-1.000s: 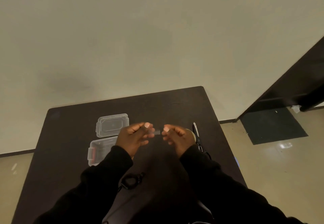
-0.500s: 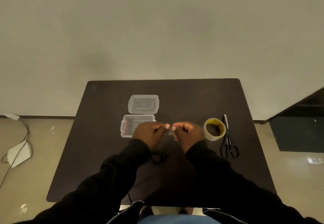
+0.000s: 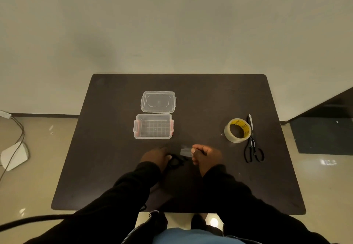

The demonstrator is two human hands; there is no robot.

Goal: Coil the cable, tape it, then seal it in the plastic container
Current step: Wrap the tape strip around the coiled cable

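A small black coiled cable [image 3: 176,162] lies on the dark table [image 3: 114,148] near its front middle. My left hand [image 3: 155,156] rests on the coil's left side with the fingers closed on it. My right hand [image 3: 205,155] is just right of the coil and pinches a short clear strip of tape [image 3: 185,152] that sticks out to the left above the coil. Behind my hands stands the open clear plastic container [image 3: 153,126] with red latches. Its clear lid [image 3: 158,101] lies flat behind it.
A roll of clear tape [image 3: 237,130] with a yellow core lies at the right, with black scissors [image 3: 253,146] beside it. A white device with cables [image 3: 14,156] is on the floor at the left. A dark cabinet [image 3: 328,106] stands at the right.
Both hands dropped from holding the tape strip stretched between them. My left hand let go of the strip and went down onto the coil. The camera view tilted down and centred on the table.
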